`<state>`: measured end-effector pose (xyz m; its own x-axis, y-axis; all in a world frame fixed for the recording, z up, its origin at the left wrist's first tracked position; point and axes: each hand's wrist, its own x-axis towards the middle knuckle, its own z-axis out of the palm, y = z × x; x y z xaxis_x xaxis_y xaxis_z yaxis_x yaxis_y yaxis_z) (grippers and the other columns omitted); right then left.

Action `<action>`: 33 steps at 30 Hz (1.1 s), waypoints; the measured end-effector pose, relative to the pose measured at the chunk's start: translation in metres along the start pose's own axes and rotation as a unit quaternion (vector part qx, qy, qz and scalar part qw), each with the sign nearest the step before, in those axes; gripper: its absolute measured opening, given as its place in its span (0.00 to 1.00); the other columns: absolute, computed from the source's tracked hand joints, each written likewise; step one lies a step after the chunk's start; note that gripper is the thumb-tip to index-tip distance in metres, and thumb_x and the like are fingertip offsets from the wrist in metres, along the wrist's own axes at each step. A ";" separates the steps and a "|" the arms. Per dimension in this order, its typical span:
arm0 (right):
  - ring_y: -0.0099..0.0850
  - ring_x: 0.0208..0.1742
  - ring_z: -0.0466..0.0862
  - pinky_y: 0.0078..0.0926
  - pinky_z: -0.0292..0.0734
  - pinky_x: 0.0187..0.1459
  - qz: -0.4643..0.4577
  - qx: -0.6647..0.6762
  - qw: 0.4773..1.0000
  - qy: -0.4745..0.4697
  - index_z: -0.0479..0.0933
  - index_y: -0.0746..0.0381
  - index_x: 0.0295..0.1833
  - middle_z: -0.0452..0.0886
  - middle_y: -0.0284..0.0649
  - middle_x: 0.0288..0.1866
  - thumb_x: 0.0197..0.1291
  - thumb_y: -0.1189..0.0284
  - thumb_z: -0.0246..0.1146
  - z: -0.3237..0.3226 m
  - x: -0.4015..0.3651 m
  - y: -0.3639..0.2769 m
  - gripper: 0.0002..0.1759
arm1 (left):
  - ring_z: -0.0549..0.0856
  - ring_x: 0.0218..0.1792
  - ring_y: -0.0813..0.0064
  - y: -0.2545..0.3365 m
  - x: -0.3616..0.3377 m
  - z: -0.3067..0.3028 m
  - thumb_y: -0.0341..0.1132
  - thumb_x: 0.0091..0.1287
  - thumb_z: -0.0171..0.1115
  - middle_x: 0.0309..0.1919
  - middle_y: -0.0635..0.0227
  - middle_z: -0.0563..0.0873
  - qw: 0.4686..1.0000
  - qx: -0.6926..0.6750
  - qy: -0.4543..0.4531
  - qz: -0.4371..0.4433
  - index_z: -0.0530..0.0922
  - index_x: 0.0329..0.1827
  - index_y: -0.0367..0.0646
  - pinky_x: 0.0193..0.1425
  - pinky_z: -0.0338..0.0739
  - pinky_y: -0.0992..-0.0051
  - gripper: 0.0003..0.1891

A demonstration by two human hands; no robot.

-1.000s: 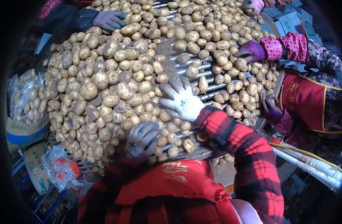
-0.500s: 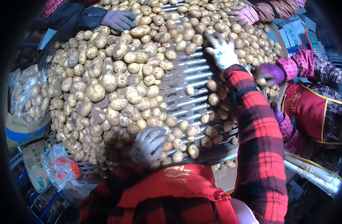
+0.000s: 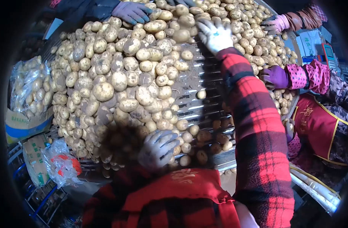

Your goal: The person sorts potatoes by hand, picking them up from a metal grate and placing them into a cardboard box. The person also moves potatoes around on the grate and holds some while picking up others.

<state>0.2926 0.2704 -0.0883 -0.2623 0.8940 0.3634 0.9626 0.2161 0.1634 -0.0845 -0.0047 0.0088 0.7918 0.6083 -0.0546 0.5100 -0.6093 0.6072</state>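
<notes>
A heap of soil-marked potatoes point(image 3: 103, 91) covers much of a slatted metal surface point(image 3: 187, 108). My right hand point(image 3: 215, 36), in a white glove with a blue mark, stretches to the far side with its fingers spread. Its fingertips are at the potatoes there, which look smeared by motion, and none is seen in its grasp. Close to my body, my left hand point(image 3: 158, 148) wears a greyish glove and lies over potatoes at the near edge, fingers extended. Whatever is under its palm is hidden. A single small potato point(image 3: 201, 94) sits on the slats between the hands.
Other people's gloved hands work around the heap: a grey-blue glove point(image 3: 132, 12), a pink glove point(image 3: 276, 23) and a purple glove point(image 3: 275, 77). At left stand a bag of potatoes point(image 3: 31, 89) in a carton point(image 3: 27, 123) and a plastic bag with red contents point(image 3: 63, 163).
My right hand has moved farther out and slightly left. My left hand stays low on the near potatoes. The purple-gloved hand has shifted, and the whole view has moved slightly.
</notes>
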 end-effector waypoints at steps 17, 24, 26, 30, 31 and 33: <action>0.60 0.70 0.80 0.54 0.75 0.72 0.107 0.445 0.887 -0.054 0.79 0.59 0.72 0.79 0.57 0.73 0.74 0.67 0.61 -0.061 -0.057 -0.133 0.23 | 0.79 0.72 0.55 0.003 0.005 0.001 0.42 0.69 0.68 0.70 0.65 0.84 0.999 0.002 -0.023 0.022 0.86 0.65 0.53 0.78 0.69 0.47 0.21; 0.53 0.62 0.86 0.51 0.81 0.62 0.055 0.382 0.922 -0.015 0.82 0.54 0.68 0.84 0.50 0.68 0.65 0.68 0.70 -0.093 -0.125 -0.113 0.25 | 0.79 0.73 0.52 0.006 0.005 -0.004 0.38 0.69 0.67 0.70 0.63 0.84 0.999 -0.044 -0.018 -0.020 0.86 0.67 0.52 0.79 0.69 0.49 0.22; 0.53 0.53 0.89 0.51 0.85 0.52 0.149 0.331 0.931 0.045 0.84 0.52 0.65 0.86 0.50 0.62 0.66 0.69 0.69 -0.081 -0.096 -0.111 0.22 | 0.80 0.71 0.50 0.006 0.015 -0.012 0.35 0.68 0.66 0.69 0.60 0.85 0.988 -0.148 -0.003 -0.041 0.85 0.68 0.49 0.78 0.71 0.51 0.23; 0.50 0.52 0.90 0.51 0.84 0.52 0.207 0.171 0.951 -0.150 0.88 0.53 0.52 0.88 0.50 0.52 0.72 0.64 0.58 -0.040 -0.021 -0.104 0.14 | 0.86 0.60 0.58 0.022 0.046 -0.027 0.33 0.75 0.61 0.60 0.58 0.88 0.898 -0.408 0.005 -0.164 0.82 0.69 0.41 0.64 0.80 0.61 0.21; 0.50 0.51 0.91 0.49 0.85 0.52 0.183 0.179 0.958 -0.126 0.89 0.51 0.48 0.88 0.50 0.51 0.71 0.62 0.59 -0.035 -0.014 -0.097 0.13 | 0.87 0.52 0.64 0.027 0.055 -0.028 0.36 0.77 0.60 0.56 0.62 0.89 0.822 -0.520 -0.018 -0.232 0.82 0.70 0.44 0.56 0.82 0.64 0.20; 0.47 0.52 0.91 0.47 0.86 0.54 0.118 0.236 0.952 -0.153 0.90 0.52 0.51 0.89 0.48 0.49 0.70 0.62 0.61 -0.044 -0.020 -0.074 0.14 | 0.88 0.51 0.68 0.014 0.064 -0.013 0.46 0.84 0.53 0.57 0.65 0.88 0.717 -0.638 -0.054 -0.275 0.77 0.75 0.45 0.55 0.84 0.66 0.23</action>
<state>0.2241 0.2198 -0.0676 -0.0721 0.9965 0.0422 0.9344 0.0823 -0.3467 -0.0309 0.0327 0.0242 0.6459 0.4931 -0.5828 0.0867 0.7110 0.6978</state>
